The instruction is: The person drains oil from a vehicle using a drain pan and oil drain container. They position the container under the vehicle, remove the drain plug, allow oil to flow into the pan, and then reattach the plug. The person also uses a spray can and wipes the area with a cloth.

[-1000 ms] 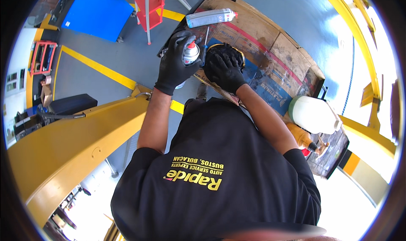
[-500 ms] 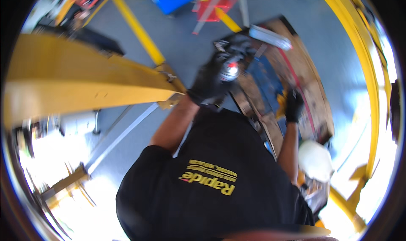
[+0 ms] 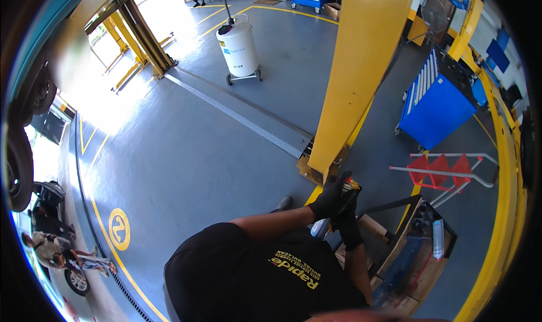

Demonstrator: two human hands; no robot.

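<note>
My two black-gloved hands are close together in front of my torso, at the right of centre. My left hand (image 3: 327, 200) is closed on what looks like a spray can; a little red shows at its top. Just beneath that hand a silver-and-blue can body (image 3: 319, 228) shows, apparently the same can's lower part. My right hand (image 3: 348, 223) is closed against the left one, by a small yellow thing (image 3: 353, 184) whose kind I cannot make out. The fingers hide most of what is held.
A wooden-topped cart (image 3: 420, 277) at lower right bears another spray can (image 3: 438, 238). A yellow lift post (image 3: 361, 68) rises just beyond my hands. Farther off stand a red step ladder (image 3: 437, 171), a blue tool cabinet (image 3: 437, 104) and a white wheeled tank (image 3: 239, 51). People are at far left.
My view has swung to the left, toward the open bay. My right hand has left the cart top and come up to my left hand. The yellow thing now shows at my hands.
</note>
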